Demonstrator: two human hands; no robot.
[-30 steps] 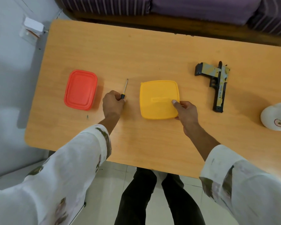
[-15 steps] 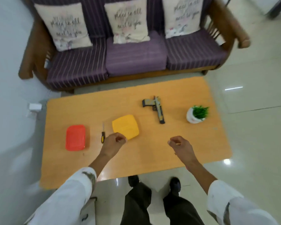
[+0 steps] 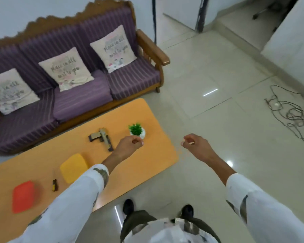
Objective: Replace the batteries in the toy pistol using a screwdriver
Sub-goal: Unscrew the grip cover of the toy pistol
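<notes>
Since earlier frame, view swings right; both hands lifted off orange wooden table (image 3: pixel 156 155). Left hand (image 3: pixel 130 145) and right hand (image 3: pixel 194 143) loosely curled, holding nothing. Tan-and-black toy pistol (image 3: pixel 102 139) lies mid-table; yellow-and-black-handled screwdriver (image 3: pixel 54 185) near front edge, untouched. Whether batteries replaced, cannot tell.

Purple striped wooden sofa (image 3: pixel 74 81) at upper left, three lettered cream cushions (image 3: pixel 67 69) on it, orange desk (image 3: pixel 158 149) in front, pale glossy tiled floor (image 3: pixel 218 76), tangled cable (image 3: pixel 291 113) at right, white walls (image 3: pixel 298 37).
</notes>
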